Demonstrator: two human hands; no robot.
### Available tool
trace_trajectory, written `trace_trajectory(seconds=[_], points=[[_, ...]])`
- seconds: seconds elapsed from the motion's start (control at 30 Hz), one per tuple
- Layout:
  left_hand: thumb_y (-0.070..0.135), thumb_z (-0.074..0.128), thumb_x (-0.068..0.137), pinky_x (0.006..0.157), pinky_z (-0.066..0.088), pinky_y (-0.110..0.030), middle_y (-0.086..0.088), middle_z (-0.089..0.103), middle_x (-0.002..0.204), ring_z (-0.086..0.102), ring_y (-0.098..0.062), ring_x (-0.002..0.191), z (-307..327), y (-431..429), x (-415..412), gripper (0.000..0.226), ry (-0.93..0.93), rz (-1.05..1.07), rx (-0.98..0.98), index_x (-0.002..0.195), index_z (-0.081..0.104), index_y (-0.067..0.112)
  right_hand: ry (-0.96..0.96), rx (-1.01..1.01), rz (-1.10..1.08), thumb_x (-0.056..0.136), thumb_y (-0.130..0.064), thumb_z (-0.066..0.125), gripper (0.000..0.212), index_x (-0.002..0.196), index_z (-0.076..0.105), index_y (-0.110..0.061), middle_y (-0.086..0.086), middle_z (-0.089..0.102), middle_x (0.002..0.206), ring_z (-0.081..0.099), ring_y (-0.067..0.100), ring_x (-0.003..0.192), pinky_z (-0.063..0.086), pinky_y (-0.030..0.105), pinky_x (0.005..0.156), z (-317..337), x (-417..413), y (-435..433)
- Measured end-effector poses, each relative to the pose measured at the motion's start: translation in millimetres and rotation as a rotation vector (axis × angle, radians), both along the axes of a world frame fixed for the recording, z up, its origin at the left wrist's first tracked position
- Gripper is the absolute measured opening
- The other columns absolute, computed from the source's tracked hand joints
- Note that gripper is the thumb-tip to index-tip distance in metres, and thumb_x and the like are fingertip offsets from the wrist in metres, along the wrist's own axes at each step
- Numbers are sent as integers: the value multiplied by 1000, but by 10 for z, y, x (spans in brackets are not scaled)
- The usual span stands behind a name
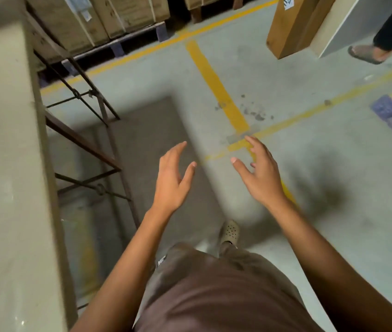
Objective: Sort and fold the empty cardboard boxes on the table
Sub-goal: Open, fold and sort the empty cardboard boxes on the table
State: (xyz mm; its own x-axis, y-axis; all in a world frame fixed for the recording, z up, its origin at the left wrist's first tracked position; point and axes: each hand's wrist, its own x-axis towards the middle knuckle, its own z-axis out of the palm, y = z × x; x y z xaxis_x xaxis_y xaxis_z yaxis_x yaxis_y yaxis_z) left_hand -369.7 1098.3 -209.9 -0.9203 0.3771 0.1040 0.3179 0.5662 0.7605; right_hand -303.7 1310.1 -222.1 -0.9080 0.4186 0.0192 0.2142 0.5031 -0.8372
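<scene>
My left hand (172, 178) and my right hand (259, 171) are raised in front of me over the floor, palms turned toward each other, fingers spread and relaxed. Neither hand holds anything. The table (1, 164) runs along the left edge of the view, its pale top bare where it shows, on a rusty metal frame (87, 149). A tall brown cardboard box (293, 27) stands on the floor at the far right. No box lies on the visible part of the table.
Strapped cartons (99, 17) sit on a pallet at the back left. Yellow lines (216, 85) cross the concrete floor. Another person's sandalled foot (367, 53) stands at the top right. A blue pallet corner (391, 113) juts in at the right. My own shoe (229, 232) is below.
</scene>
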Motion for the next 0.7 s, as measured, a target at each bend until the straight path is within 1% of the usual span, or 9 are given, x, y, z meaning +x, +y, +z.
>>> trace_trajectory(seconds=[0.13, 0.27, 0.47, 0.57, 0.63, 0.7], points=[[31, 54, 97, 110, 37, -39, -2, 50, 145, 44, -20, 131, 68, 110, -398, 51, -3, 128, 20, 144, 46, 10, 13, 6, 128, 85, -59, 53, 74, 145, 46, -16, 0, 47, 149, 47, 23, 134, 46, 52, 103, 106, -748, 164], [32, 55, 98, 107, 42, -47, 2, 49, 146, 43, -14, 133, 30, 21, -875, 51, -1, 252, 73, 145, 46, 14, 10, -55, 221, 83, -61, 53, 73, 143, 48, -18, -1, 48, 149, 47, 22, 134, 46, 53, 102, 96, -1491, 17], [32, 56, 99, 107, 44, -44, 7, 49, 144, 43, -9, 134, 7, -342, -1817, 50, 28, 472, 182, 145, 45, 17, 7, -112, 412, 83, -62, 55, 70, 144, 47, -28, -4, 45, 151, 44, 15, 138, 46, 50, 105, 54, -2733, -447], [34, 56, 98, 106, 45, -45, 9, 50, 142, 45, -8, 132, -9, -633, -2424, 50, 47, 550, 192, 145, 45, 20, 14, -124, 460, 81, -62, 56, 71, 143, 48, -28, -4, 46, 150, 48, 14, 132, 50, 45, 99, 115, -3459, -692], [36, 55, 97, 106, 45, -43, 16, 48, 140, 45, -7, 132, 78, -850, -2823, 51, 62, 618, 205, 145, 45, 22, 7, -152, 490, 83, -56, 60, 67, 142, 49, -27, -6, 47, 149, 51, 11, 126, 53, 41, 95, 258, -3940, -874], [36, 55, 96, 107, 44, -43, 19, 48, 138, 45, -7, 132, 213, -1083, -3260, 51, 105, 675, 218, 145, 46, 22, 40, -161, 550, 87, -45, 66, 59, 141, 50, -27, -7, 48, 147, 51, 10, 124, 54, 40, 95, 408, -4451, -1084]])
